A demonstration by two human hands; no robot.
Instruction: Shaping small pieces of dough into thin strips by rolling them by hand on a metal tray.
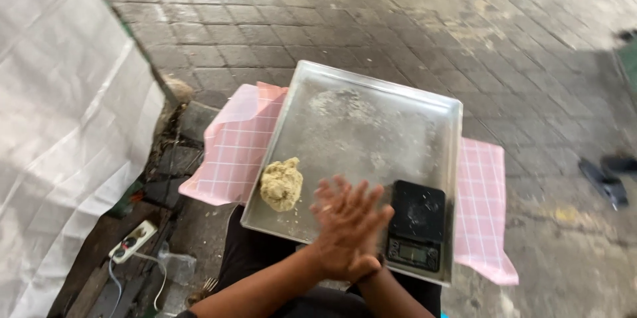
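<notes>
Both hands are seen pressed together palm to palm above the near edge of a metal baking tray (371,125). The left hand (345,228) lies on top, fingers (332,195) spread and pointing away. The right hand (367,266) is almost wholly covered beneath it; only its wrist and the heel of the palm are seen. Whether anything is held between the palms cannot be told, and whether the right hand's fingers are spread or closed cannot be told.

A lump of pale yellowish dough (281,184) is seen on the tray near its front left corner, just beside the hands on their left and apart from them. A small black digital scale (416,233) is placed at the tray's front right corner, just right of the hands; its platform is dusted with crumbs. The tray's bare surface is smeared with flour or dough residue, mostly toward the far side.

The tray is laid on a pink checked cloth (235,149), which sticks out at left and right. Dark trousers are seen below the tray's near edge. Grey paving bricks (265,19) cover the ground beyond. A white tarp (60,125) hangs at left, and a white power strip (133,241) with a cable lies on the ground below it.
</notes>
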